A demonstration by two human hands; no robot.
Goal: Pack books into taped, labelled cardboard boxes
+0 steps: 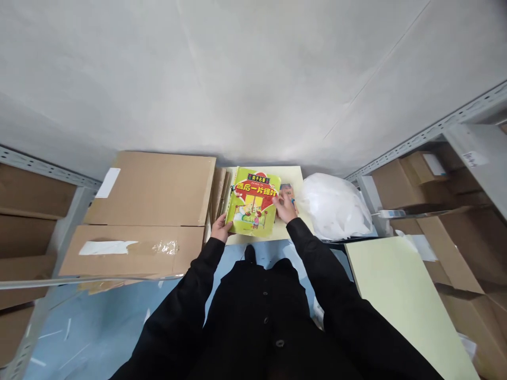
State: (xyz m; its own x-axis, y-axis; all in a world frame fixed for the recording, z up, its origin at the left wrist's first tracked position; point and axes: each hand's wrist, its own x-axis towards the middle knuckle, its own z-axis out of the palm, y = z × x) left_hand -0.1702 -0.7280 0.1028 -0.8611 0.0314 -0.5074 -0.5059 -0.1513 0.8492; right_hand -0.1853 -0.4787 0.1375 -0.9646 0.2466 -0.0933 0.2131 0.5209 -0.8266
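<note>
While pinching the lower left corner of a yellow-green picture book (253, 211) in the grip of the left hand (221, 229), with the thumb laid over the cover, also touching the book's right edge, above its middle, with the right hand (285, 207). On that side, bent fingers, with one tip on the cover; cannot tell from above whether pinching the edge or only resting against it. Holding the picture book front side up, over the left part of the pale worktop (285, 231), reaching from near its far edge almost to its near edge, tilted slightly; cannot tell whether lying on the surface or raised just over it. Just beyond the right hand, partly covered by it, a second printed item (287, 191) with a colourful picture, well in from the right edge of the worktop. Along the worktop's left edge, a row of brown cardboard pieces (217, 195) standing close together, and next to them a large cardboard box (154, 187) with a white label at its left side. At the right edge of the worktop, a bulging white plastic bag (335, 207). Nearer, on the right, a pale yellow-green board (407, 301). Further out, more brown cartons (467, 243) on the shelving. Below, a blue floor (99, 322) strewn with pale scraps.
</note>
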